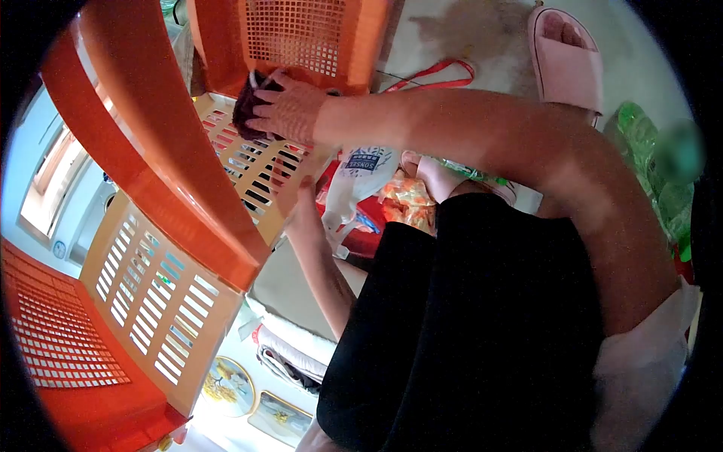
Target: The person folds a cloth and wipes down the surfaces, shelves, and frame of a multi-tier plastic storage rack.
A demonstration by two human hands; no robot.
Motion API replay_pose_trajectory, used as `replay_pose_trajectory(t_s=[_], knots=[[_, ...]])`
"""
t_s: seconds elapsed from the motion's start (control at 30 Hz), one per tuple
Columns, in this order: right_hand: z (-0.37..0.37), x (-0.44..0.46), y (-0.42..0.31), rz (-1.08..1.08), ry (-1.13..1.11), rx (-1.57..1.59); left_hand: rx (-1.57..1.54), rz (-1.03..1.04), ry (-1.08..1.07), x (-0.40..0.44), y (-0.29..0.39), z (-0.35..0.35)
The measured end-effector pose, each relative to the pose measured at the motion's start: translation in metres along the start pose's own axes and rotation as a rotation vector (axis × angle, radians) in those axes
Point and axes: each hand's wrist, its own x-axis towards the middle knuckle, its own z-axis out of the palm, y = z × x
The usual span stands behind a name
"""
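My right hand [290,111] reaches across from the right, its fingers curled over a dark maroon cloth [245,113]. The cloth lies against a beige slotted shelf panel [260,162] of an orange plastic rack [143,113]. My left hand [301,207] is at the near edge of the same panel, thumb showing and fingers partly hidden, closed around the edge. The rack appears tilted in view, with a second slotted panel [143,294] and orange mesh sides [68,324].
Below my right forearm lie a white printed plastic bag [361,173] and an orange-and-white packet [408,200]. A pink slipper [568,64], a red strap [440,73] and green plastic bottles [651,166] are on the floor. Framed pictures [279,418] hang beyond folded fabric [290,354].
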Motion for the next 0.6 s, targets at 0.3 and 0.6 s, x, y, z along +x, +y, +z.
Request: replay_pose_trajectory(t_s=[0.3, 0.6], knots=[[0.057, 0.153, -0.009, 0.318, 0.193, -0.218, -0.036, 0.077, -0.038, 0.003, -0.003, 0.001], [0.009, 0.099, 0.017, 0.101, 0.035, 0.235, -0.081, 0.053, -0.024, -0.001, -0.002, 0.006]])
